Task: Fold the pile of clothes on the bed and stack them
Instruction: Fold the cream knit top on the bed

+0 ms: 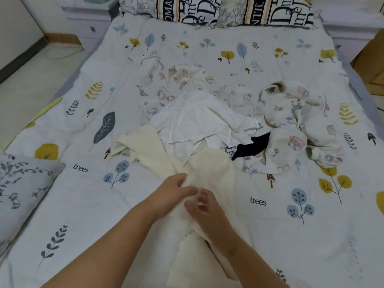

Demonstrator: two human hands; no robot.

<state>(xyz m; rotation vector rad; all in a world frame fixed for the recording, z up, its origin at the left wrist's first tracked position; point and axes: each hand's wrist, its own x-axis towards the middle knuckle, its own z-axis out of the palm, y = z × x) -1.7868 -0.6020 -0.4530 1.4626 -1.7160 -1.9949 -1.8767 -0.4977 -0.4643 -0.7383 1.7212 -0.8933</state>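
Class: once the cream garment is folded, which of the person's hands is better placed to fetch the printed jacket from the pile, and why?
Probably the right hand. The printed jacket lies on the right of the bed; the left hand, also gripping the cream garment, would have to cross over.

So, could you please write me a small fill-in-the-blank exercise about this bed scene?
1. Both hands, left hand and right hand, grip the ____-coloured garment.
2. The word printed twice on the bedsheet is "____".
3. The white dotted garment lies ____ from the person than the cream one.

Missing words: cream; trees; farther
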